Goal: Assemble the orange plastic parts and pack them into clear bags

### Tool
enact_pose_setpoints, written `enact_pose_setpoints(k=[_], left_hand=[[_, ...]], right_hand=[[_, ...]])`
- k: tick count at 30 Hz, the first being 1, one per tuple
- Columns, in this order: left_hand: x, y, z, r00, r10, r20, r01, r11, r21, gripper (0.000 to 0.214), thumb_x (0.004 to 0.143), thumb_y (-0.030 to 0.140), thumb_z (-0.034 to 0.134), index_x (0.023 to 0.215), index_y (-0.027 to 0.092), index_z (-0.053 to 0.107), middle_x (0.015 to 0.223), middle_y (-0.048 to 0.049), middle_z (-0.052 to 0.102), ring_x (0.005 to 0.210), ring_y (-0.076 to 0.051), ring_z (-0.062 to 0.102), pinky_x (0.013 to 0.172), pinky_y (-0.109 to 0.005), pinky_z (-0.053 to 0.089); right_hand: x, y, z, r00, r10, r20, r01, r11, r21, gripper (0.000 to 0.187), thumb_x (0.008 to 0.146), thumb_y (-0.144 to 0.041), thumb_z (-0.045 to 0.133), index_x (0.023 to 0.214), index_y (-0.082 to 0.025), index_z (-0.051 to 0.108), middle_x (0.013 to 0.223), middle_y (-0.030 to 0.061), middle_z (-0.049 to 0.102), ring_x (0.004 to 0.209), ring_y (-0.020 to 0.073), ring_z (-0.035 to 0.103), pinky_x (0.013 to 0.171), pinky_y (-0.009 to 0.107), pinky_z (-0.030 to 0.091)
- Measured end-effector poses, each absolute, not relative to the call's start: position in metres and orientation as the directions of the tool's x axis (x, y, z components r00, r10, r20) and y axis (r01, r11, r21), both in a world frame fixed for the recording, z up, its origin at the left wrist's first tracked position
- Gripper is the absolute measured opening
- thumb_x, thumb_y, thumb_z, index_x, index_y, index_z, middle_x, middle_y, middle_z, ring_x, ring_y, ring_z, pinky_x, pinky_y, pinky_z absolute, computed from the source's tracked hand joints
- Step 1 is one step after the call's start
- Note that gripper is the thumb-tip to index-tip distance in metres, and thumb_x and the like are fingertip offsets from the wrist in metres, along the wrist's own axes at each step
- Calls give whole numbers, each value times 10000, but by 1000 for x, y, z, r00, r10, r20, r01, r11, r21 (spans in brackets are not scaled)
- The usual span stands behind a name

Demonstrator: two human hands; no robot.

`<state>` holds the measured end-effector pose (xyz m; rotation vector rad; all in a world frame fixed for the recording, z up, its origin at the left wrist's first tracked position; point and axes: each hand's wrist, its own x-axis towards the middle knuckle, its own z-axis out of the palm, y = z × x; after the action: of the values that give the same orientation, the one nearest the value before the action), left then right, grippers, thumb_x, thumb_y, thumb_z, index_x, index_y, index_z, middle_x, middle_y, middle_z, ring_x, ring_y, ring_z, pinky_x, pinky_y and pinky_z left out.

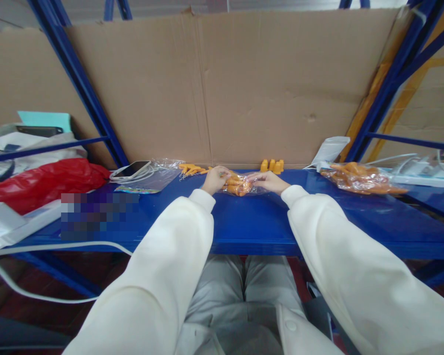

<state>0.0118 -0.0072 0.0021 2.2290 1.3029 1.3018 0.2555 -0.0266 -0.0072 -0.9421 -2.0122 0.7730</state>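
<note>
A clear plastic bag (pixel 240 186) with orange pieces inside lies on the blue shelf in front of me. My left hand (pixel 216 179) is closed on its left side, fingers bent over the plastic. On the bag's right side my right hand (pixel 269 181) pinches the film between thumb and fingers. Just left of my left hand lies a small pile of thin orange pieces (pixel 192 169), with little metal chains at its near edge. Several orange knobby pieces (pixel 272 166) stand in a row behind my right hand.
Another bag of orange pieces (pixel 358 177) lies at the right, beside a white power strip (pixel 425 177). At the left are a phone (pixel 133 169) with a white cable, a flat clear bag (pixel 151 181), and a red bag (pixel 48 182). Cardboard (pixel 244 88) walls the back; blue posts (pixel 77 79) flank it.
</note>
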Motion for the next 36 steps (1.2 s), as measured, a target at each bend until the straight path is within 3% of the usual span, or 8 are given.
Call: enact_pose_setpoints(k=[11, 15, 20, 24, 26, 29, 31, 36], left_hand=[[15, -8, 1, 208, 844, 494, 564, -516, 645, 91, 790, 143, 672, 761, 140, 758, 899, -83, 801, 910, -222, 735, 954, -347, 559], [17, -11, 4, 217, 850, 479, 587, -506, 632, 116, 798, 120, 661, 763, 147, 768, 901, -75, 804, 901, -224, 735, 957, -347, 556], [17, -11, 6, 232, 865, 445, 658, -477, 583, 114, 796, 127, 674, 795, 146, 787, 929, -80, 809, 912, -232, 735, 954, -340, 556], [15, -13, 7, 178, 877, 446, 753, -413, 513, 114, 802, 182, 704, 850, 161, 806, 950, -104, 805, 964, -269, 735, 956, -354, 544], [14, -17, 8, 137, 880, 455, 801, -369, 472, 106, 798, 226, 734, 858, 182, 810, 944, -107, 802, 990, -290, 732, 958, -363, 535], [13, -23, 12, 86, 880, 467, 833, -320, 451, 125, 787, 279, 774, 875, 198, 811, 941, -109, 797, 1011, -307, 730, 961, -371, 522], [14, -27, 15, 58, 875, 480, 844, -300, 444, 164, 780, 301, 791, 903, 194, 809, 952, -112, 794, 1021, -314, 726, 958, -377, 517], [16, -35, 22, 67, 866, 495, 795, -346, 498, 170, 802, 317, 777, 906, 183, 790, 811, -67, 771, 897, -251, 733, 859, -324, 542]], right_hand=[[256, -24, -9, -480, 818, 317, 409, 528, -744, 153, 745, -318, 815, 872, -239, 845, 1192, 72, 777, 1299, 271, 627, 1198, 463, 405], [252, -29, -4, -462, 830, 312, 429, 517, -741, 100, 799, -274, 765, 841, -220, 837, 1198, 71, 776, 1321, 282, 612, 1195, 451, 402], [251, -41, 7, -332, 892, 307, 473, 439, -764, 253, 908, -208, 599, 801, -168, 825, 1255, 133, 751, 1293, 331, 628, 1106, 438, 476], [256, -47, 14, -316, 903, 292, 506, 421, -753, 350, 954, -309, 514, 843, -203, 828, 1190, 127, 771, 1255, 341, 645, 1072, 473, 496], [257, -46, 13, -336, 898, 285, 514, 428, -743, 384, 956, -426, 544, 845, -187, 824, 1139, 150, 779, 1218, 366, 655, 1081, 515, 482], [257, -39, 8, -385, 883, 269, 521, 449, -726, 349, 833, -525, 736, 767, -187, 796, 1087, 151, 784, 1143, 384, 681, 1084, 561, 468], [258, -32, 3, -402, 872, 279, 543, 473, -694, 310, 765, -507, 812, 716, -203, 773, 1061, 132, 784, 1103, 367, 697, 1077, 577, 467], [270, -15, -5, -254, 891, 375, 617, 448, -647, 231, 809, -376, 745, 662, -200, 726, 990, 112, 785, 1064, 328, 715, 1082, 590, 458]])
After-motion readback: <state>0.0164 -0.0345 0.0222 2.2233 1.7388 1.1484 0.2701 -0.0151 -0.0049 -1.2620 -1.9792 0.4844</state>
